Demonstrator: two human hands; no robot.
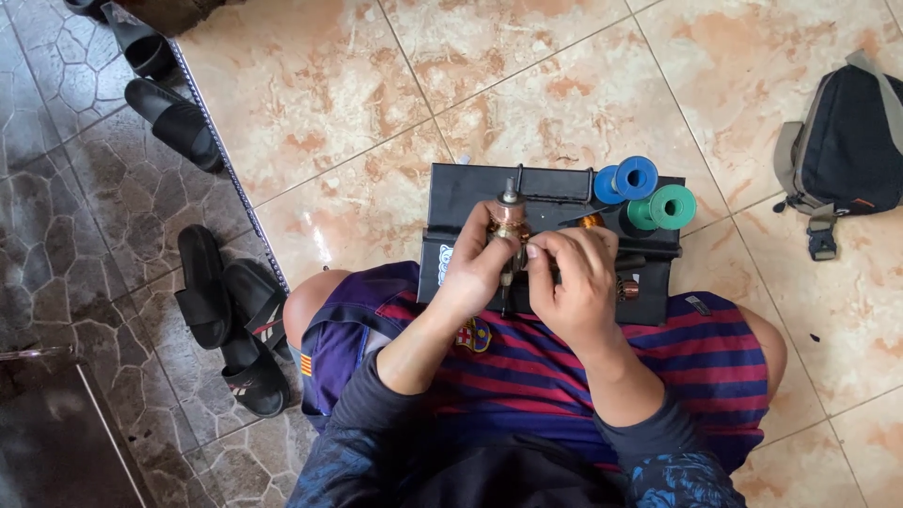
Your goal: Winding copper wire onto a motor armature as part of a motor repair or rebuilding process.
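Dark sleeves and striped shorts in red and blue fill the bottom of the view, where the person sits on the tiled floor (376, 85). Both hands meet over a black metal stand (470, 188) that lies just in front of the knees. The left hand (480, 268) has its fingers closed around a motor armature (511, 224); the right hand (576, 277) pinches with closed fingers at the side of the armature, touching it. The armature stands nearly upright in the view, its long axis running away from the person, with the thin shaft end pointing to the far edge of the stand. Two blue spools (625, 179) and a green spool (670, 207) sit at the right far corner of the stand, near the right hand. Black sandals (230, 315) lie at the left, beyond the tile edge, and a dark bag (847, 141) lies well apart at the right. Between them the floor gives open room.
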